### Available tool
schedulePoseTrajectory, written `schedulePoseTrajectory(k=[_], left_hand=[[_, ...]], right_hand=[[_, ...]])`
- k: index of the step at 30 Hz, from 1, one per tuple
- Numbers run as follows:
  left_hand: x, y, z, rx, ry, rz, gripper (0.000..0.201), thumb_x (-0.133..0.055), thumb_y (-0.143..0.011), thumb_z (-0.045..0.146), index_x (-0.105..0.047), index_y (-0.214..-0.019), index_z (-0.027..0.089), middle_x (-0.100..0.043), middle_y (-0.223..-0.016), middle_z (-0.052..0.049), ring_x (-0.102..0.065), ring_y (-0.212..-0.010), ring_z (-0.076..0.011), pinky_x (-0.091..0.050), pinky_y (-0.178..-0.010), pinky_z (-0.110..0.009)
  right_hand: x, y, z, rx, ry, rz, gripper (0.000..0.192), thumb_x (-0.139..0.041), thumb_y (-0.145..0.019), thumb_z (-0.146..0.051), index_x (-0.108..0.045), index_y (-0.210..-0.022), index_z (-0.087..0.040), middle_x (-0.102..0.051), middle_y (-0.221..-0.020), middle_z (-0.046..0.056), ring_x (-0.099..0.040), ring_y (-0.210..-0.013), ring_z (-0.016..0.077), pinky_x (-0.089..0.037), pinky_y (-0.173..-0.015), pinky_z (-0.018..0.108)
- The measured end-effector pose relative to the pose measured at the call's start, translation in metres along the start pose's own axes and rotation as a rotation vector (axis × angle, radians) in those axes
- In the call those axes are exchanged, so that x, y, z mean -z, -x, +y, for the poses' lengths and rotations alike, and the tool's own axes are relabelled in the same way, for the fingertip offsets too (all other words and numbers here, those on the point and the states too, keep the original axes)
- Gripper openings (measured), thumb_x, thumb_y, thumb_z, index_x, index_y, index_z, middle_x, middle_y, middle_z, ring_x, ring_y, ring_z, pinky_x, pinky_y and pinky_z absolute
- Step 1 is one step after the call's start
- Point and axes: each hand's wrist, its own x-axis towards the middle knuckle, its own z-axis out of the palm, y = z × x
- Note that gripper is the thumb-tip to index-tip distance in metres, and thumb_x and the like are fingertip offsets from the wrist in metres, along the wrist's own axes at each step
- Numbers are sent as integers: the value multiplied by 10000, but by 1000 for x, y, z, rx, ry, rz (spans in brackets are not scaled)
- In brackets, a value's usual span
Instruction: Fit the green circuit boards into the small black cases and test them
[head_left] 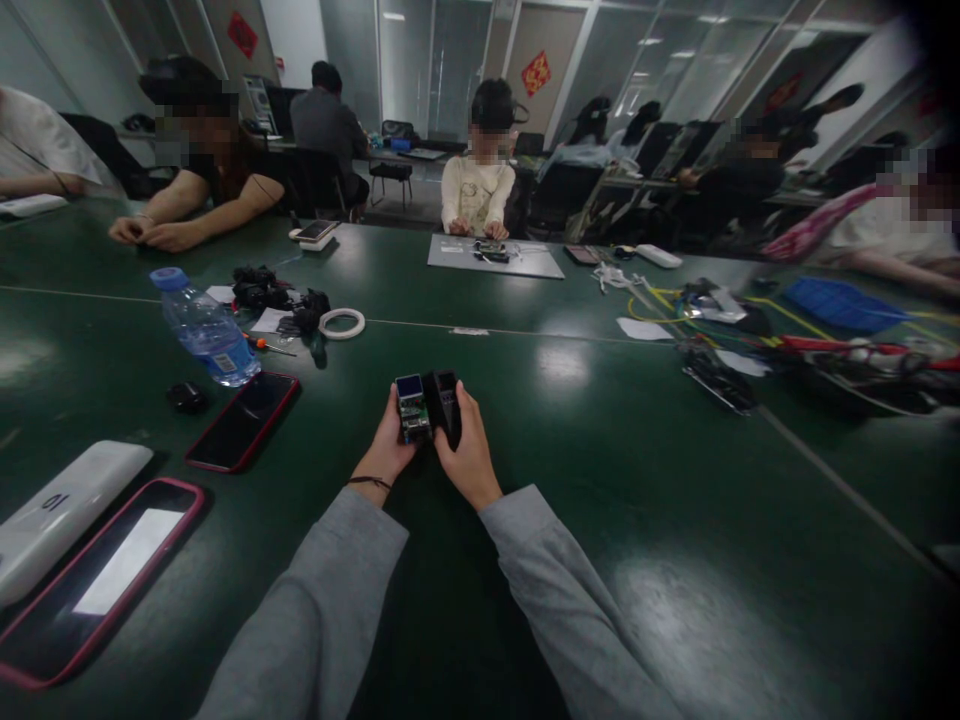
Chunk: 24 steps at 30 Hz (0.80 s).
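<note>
Just above the green table, my left hand [390, 440] is closed around a small opened electronic device [412, 408]. A little screen shows at its top, with a green circuit board below. My right hand [471, 440] grips a black plastic casing half [448, 400] with a rectangular opening near its upper end. The two pieces are side by side, their edges very close; whether they touch I cannot tell. My palms and part of my fingers hide their lower sides.
Left of my hands lie a red-edged phone [244, 422], a water bottle [206, 330], a pink-cased phone [112, 575] and a white case [71, 515]. A tape roll [342, 324] sits beyond. Cables and tools [720, 375] spread at right. Several people sit around the table [615, 450].
</note>
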Motion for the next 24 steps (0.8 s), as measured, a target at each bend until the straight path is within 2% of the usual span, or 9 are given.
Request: schedulePoseTrajectory(k=[8, 13, 24], left_hand=[[-4, 2, 0, 14, 62, 18, 376, -484, -856, 435, -649, -910, 101, -693, -811, -88, -666, -802, -182, -505, -850, -321], [-8, 6, 2, 14, 88, 58, 359, -509, -845, 422, -648, -926, 101, -693, -796, -84, -669, -778, -187, -516, -830, -325], [2, -2, 0, -20, 64, 29, 328, -515, -846, 404, -649, -925, 115, -691, -778, -67, -664, -742, -171, -515, -825, -314]], right_hand=[[0, 1, -2, 18, -22, 2, 637, -452, -835, -176, -197, -1417, -140, -271, -1432, 119, -242, -1342, 205, -242, -1122, 427], [0, 1, -3, 1, -40, 2, 619, -457, -838, -187, -208, -1403, -135, -309, -1408, 129, -279, -1326, 207, -261, -1113, 434], [0, 0, -4, -25, -72, -5, 608, -466, -843, -203, -218, -1395, -144, -334, -1390, 121, -320, -1302, 198, -285, -1102, 411]])
